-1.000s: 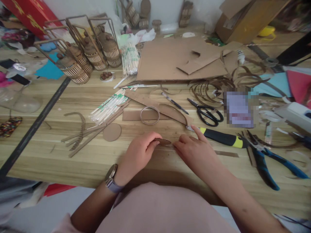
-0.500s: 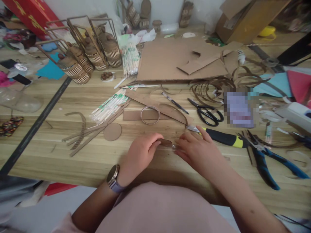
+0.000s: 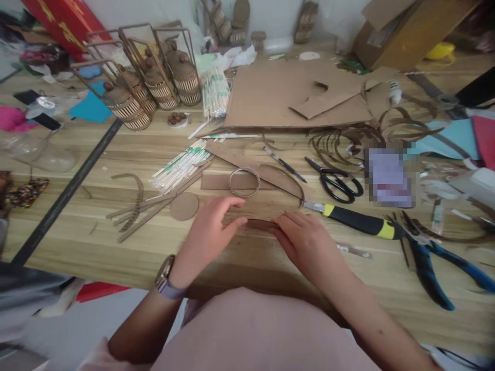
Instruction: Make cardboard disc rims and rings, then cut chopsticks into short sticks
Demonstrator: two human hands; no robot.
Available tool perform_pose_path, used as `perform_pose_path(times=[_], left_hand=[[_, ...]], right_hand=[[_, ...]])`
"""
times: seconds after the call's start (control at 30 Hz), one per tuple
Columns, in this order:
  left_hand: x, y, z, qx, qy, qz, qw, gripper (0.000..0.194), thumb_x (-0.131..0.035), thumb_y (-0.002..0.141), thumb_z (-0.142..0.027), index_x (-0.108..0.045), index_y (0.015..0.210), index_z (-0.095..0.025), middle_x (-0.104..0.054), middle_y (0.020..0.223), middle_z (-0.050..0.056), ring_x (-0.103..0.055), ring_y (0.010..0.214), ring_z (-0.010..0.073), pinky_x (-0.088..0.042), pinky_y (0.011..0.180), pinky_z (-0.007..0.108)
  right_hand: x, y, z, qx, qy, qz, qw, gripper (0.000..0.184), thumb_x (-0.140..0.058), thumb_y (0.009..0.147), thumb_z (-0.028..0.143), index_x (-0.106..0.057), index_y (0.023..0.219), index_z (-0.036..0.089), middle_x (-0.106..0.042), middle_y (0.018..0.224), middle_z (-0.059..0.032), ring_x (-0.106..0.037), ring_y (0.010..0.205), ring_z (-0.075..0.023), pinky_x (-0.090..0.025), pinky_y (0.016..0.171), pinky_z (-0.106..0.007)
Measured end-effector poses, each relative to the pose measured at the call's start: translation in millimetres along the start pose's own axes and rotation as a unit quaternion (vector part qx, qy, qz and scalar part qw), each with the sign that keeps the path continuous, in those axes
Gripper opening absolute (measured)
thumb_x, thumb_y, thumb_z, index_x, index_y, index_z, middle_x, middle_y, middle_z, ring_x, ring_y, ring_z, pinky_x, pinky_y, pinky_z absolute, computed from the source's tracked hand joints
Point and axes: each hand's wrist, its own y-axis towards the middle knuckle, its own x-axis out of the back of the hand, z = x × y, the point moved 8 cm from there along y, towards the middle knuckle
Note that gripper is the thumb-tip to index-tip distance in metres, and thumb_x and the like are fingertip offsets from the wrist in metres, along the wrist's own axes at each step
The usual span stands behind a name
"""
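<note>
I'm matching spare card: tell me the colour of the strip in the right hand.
The strip is brown; it shows best in the head view.

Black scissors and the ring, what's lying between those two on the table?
In the head view, a pen and cardboard pieces lie between the ring and the black scissors.

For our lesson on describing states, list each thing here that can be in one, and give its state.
Right hand: closed on the cardboard piece
Cardboard piece: held, slightly curved
Left hand: open, thumb and fingers apart
Pliers: handles spread
Scissors: lying down, blades apparently closed
Yellow-and-black tool: lying down, metal end showing
Ring: lying over a flat cardboard strip
Cardboard box: flap raised
</note>
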Motion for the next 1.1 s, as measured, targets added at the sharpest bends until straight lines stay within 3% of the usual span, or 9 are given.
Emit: perform_pose_path(times=[0.13,0.27,0.63,1.1], left_hand=[[-7.6,-0.3,26.7,0.071,-0.013,0.076,0.994,0.024,-0.065,0.085,-0.018,-0.064,0.109,-0.019,-0.072,0.098,0.004,-0.067,0.089,0.0199,-0.053,0.084,0.034],[-27.2,-0.6,35.4,0.09,-0.042,0.127,0.987,0.029,-0.064,0.082,-0.011,-0.066,0.11,-0.019,-0.074,0.089,0.002,-0.069,0.08,0.0182,-0.053,0.08,0.031],[-28.7,5.6,25.9,0.06,-0.027,0.094,0.993,0.015,-0.064,0.081,-0.012,-0.072,0.09,-0.02,-0.076,0.092,0.003,-0.069,0.083,0.0188,-0.054,0.08,0.031],[-28.2,5.9,14.5,0.03,0.016,0.088,0.996,0.021,-0.057,0.084,-0.007,-0.073,0.091,-0.02,-0.075,0.094,0.004,-0.069,0.09,0.0203,-0.053,0.082,0.032]], right_hand=[[-0.7,0.1,-1.7,0.001,-0.003,0.005,1.0,0.024,-0.044,0.098,0.02,-0.061,0.081,0.018,-0.064,0.072,-0.0042,-0.056,0.069,-0.0194,-0.033,0.064,-0.03],[-2.1,-0.1,-2.5,0.001,-0.004,0.012,1.0,0.023,-0.044,0.098,0.02,-0.061,0.083,0.018,-0.064,0.073,-0.0041,-0.057,0.069,-0.0197,-0.034,0.065,-0.03],[1.2,-0.5,-1.5,0.005,-0.008,0.005,1.0,0.024,-0.044,0.098,0.02,-0.061,0.082,0.018,-0.063,0.072,-0.0039,-0.057,0.068,-0.0193,-0.035,0.065,-0.029],[3.3,0.9,-0.4,0.012,-0.012,-0.002,1.0,0.023,-0.046,0.096,0.016,-0.059,0.077,0.019,-0.06,0.068,-0.0024,-0.055,0.066,-0.019,-0.033,0.064,-0.029]])
